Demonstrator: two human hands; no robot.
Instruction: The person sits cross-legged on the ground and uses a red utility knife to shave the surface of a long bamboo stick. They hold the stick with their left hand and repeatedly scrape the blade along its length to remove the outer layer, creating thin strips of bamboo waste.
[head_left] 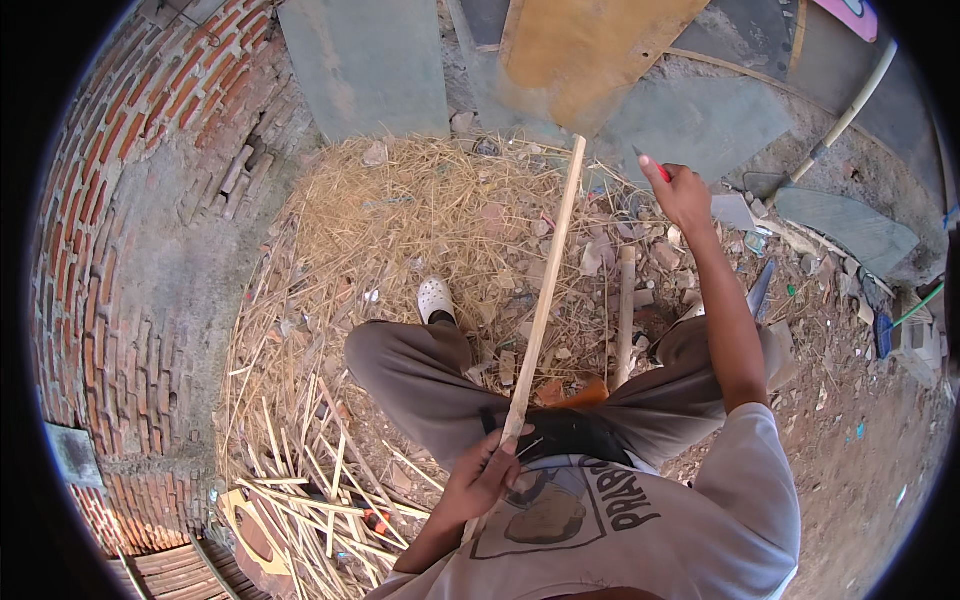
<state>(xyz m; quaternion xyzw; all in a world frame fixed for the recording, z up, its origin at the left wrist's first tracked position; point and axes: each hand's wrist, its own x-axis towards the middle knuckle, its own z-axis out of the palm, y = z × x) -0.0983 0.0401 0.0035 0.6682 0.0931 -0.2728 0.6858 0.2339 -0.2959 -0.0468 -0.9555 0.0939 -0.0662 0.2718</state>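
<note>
My left hand (483, 480) is closed round the lower end of a long pale bamboo strip (550, 280), close to my shirt. The strip slants up and away from my lap, its far end above the shavings. Out to the right, my right hand (685, 195) grips a small knife (660, 171) with a red handle. Its short dark blade points up and left, apart from the strip. A dark pad (575, 436) lies across my lap under the strip.
Thin shavings (400, 210) cover the ground ahead. Several cut strips (330, 510) are heaped at lower left. A brick wall (100, 300) rises on the left; grey panels (370, 65) stand at the back. Beside my right knee lies a blue-grey blade-shaped piece (762, 290).
</note>
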